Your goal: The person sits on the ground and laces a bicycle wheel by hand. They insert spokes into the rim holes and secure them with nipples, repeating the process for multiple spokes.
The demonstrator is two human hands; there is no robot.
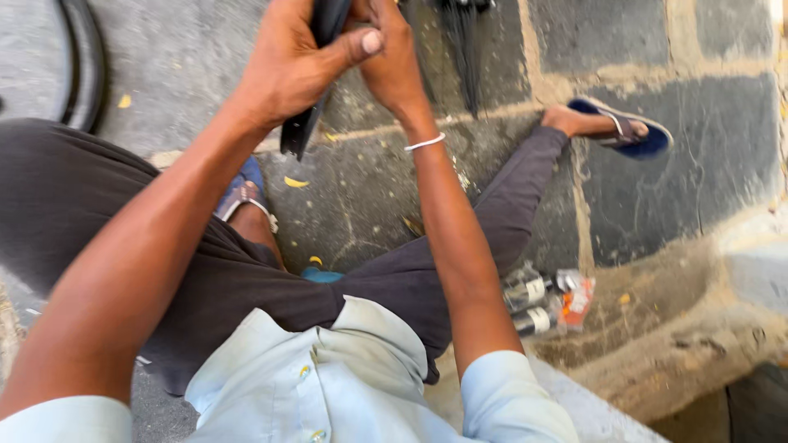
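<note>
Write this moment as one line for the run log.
left hand: grips black strap | right hand: touches strap top | posture: seated on stone paving | nearby: small bottles

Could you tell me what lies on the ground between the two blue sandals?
In the head view, stone paving with a yellow leaf lies between the left sandal and right sandal.

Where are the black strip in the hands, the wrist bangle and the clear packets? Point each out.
black strip (300, 131), head view, its lower end below the left hand.
wrist bangle (424, 143), head view, the thin band's front.
clear packets (546, 302), head view, middle of the pile.
</note>
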